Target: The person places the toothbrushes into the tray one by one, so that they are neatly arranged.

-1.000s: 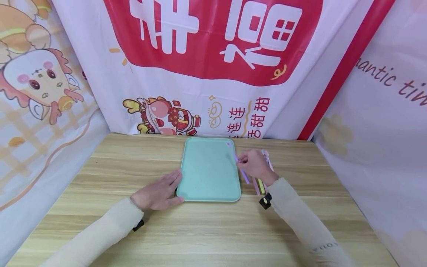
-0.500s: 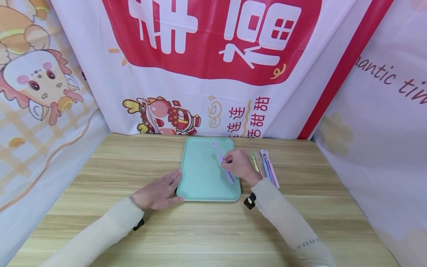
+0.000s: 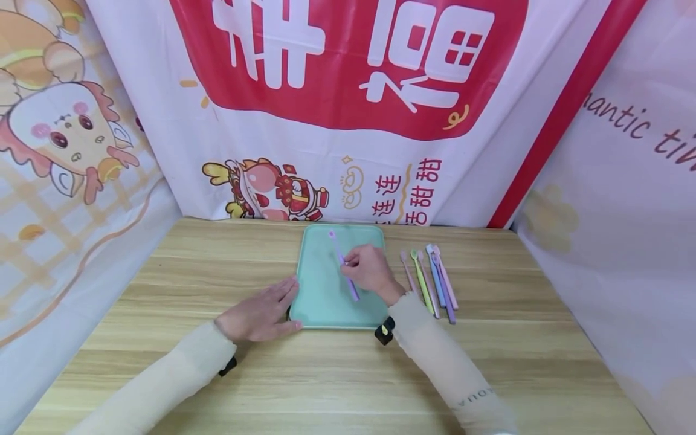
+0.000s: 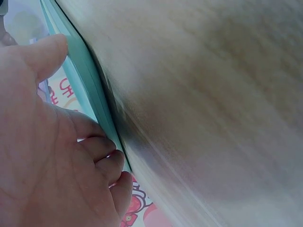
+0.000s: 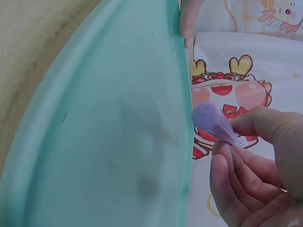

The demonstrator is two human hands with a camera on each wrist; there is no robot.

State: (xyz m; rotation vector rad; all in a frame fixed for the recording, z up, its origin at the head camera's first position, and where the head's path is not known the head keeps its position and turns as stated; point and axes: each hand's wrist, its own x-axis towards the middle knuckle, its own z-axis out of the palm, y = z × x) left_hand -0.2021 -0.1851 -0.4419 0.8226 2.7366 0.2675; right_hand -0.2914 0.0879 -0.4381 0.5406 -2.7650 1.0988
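Observation:
A purple toothbrush (image 3: 336, 244) is over the pale green tray (image 3: 315, 290), pinched at mid-handle between the thumb and fingers of my right hand (image 3: 372, 273). In the right wrist view the handle end of the toothbrush (image 5: 210, 119) points toward the camera, and a faint shadow falls on the tray. My left hand (image 3: 258, 313) touches the tray's left side, thumb near its front corner. In the left wrist view the fingertips of the left hand (image 4: 52, 142) lie against the tray's rim (image 4: 87, 78).
Several toothbrushes lie side by side on the wooden table right of the tray, among them a green toothbrush (image 3: 422, 280) and a blue toothbrush (image 3: 438, 278). A printed cloth (image 3: 348, 151) hangs behind the table, and more cloth closes both sides.
My right hand has carried the purple toothbrush leftward from beside the tray's right edge to over its middle. The toothbrushes on the right have come into view. My left hand has stayed put.

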